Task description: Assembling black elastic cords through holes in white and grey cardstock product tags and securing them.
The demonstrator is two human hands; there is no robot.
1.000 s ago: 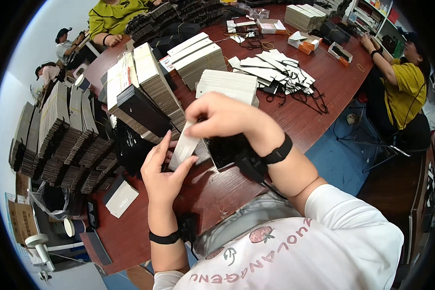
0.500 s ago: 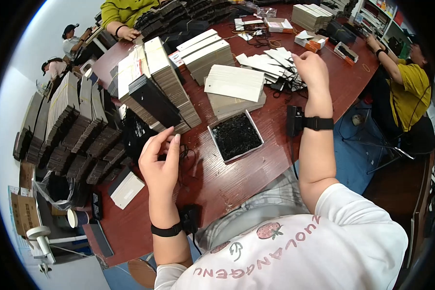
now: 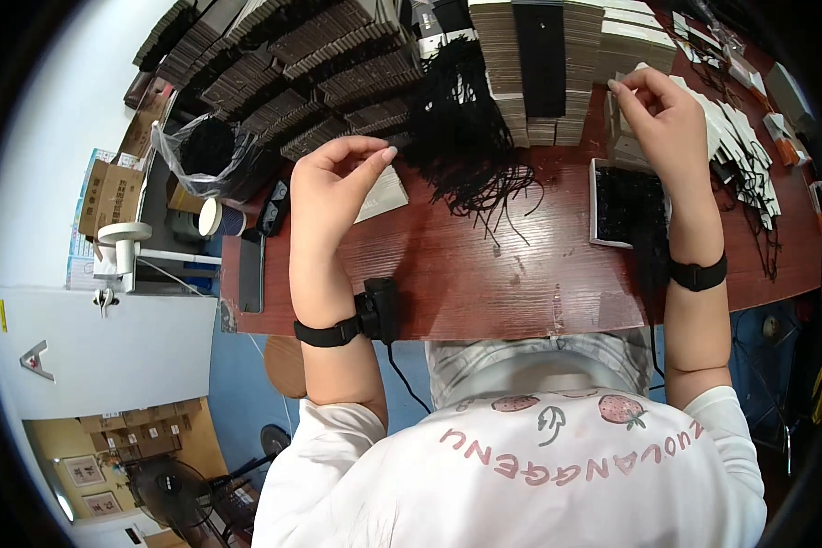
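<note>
My left hand (image 3: 327, 203) is raised above the left part of the table, thumb and forefinger brought together in a pinch. Anything between them is too small to make out. Just beyond it lies a pale card (image 3: 385, 195), partly covered by the hand. My right hand (image 3: 674, 128) hovers over a stack of pale cards (image 3: 623, 144) at the right, fingers curled and thumb tip apart from the forefinger. Below that hand, a shallow white box (image 3: 595, 217) holds a mass of short black pieces; my forearm covers its right side.
Black cords (image 3: 466, 114) hang over a heap between my hands. Tall card stacks (image 3: 497, 55) stand behind, one with a black card (image 3: 541, 64). Bundled grey cards (image 3: 342, 55) fill the back left. White tags with black strings (image 3: 740, 146) spread at the right. A paper cup (image 3: 215, 217) is by the left edge.
My view has swung to the left. My left hand's thumb and forefinger have come together, and my right hand has moved from the strung tags to above the pale card stack.
</note>
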